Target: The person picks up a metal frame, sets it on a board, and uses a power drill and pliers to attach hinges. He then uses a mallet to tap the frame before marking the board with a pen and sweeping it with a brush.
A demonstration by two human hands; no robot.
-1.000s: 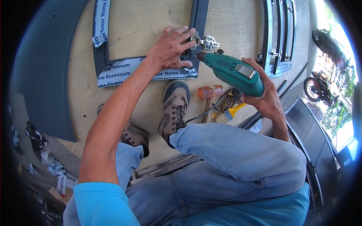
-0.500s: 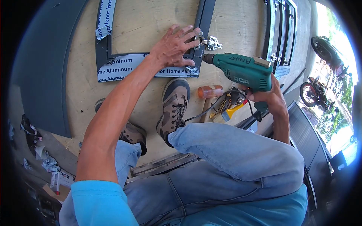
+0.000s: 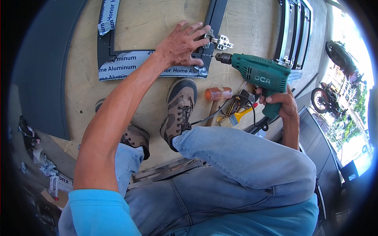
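Observation:
My left hand [image 3: 182, 44] lies spread over the lower right corner of a dark aluminum frame [image 3: 214, 19], its fingertips touching a silver hinge [image 3: 223, 42] fixed to the frame's right bar. In my right hand [image 3: 284, 103] is the handle of a green power drill [image 3: 260, 71], closed around it. The drill points left, with its chuck [image 3: 223, 58] just right of the frame. A thin bit [image 3: 213, 56] reaches from the chuck to the frame's edge, below the hinge. Printed protective film [image 3: 130, 69] covers much of the bottom bar.
Right of my shoe [image 3: 182, 106] lie a hammer with an orange head [image 3: 219, 93], a yellow-handled brush [image 3: 238, 117] and the drill's black cord [image 3: 208, 119]. Another framed piece [image 3: 293, 35] lies at upper right. A dark panel [image 3: 43, 67] is at left; motorcycles [image 3: 321, 98] stand outside.
The drill has drawn back slightly to the right and turned, and its bit now shows between chuck and frame. My left hand keeps its place on the frame corner.

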